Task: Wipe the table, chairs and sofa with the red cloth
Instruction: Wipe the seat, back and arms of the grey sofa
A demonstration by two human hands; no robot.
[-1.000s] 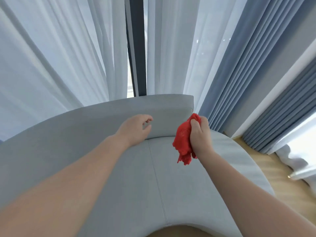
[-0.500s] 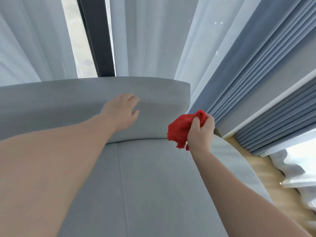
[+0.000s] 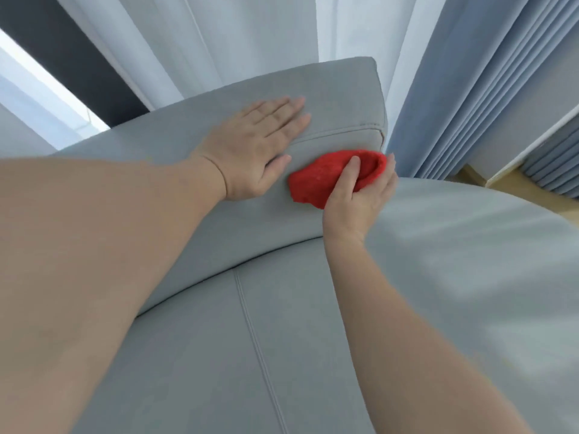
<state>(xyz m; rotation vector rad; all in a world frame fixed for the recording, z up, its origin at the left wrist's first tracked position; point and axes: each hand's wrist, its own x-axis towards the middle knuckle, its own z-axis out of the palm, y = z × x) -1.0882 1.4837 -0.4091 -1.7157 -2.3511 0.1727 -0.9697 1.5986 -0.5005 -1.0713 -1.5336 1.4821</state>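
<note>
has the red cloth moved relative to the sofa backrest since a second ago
Yes. The red cloth, in the right hand, went from held off the sofa backrest to pressed on its front face near the end.

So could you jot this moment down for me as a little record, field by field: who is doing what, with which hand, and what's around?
doer: a person, bare arms, seen from a head camera
left hand: flat, palm down on the top of the backrest
right hand: gripping the red cloth
cloth position: pressed against the front face of the backrest, near its right end
furniture: grey sofa, seat cushion with a stitched seam
behind: white sheer curtain, blue-grey curtain
floor: wooden strip at right
table and chairs: not in view
</note>
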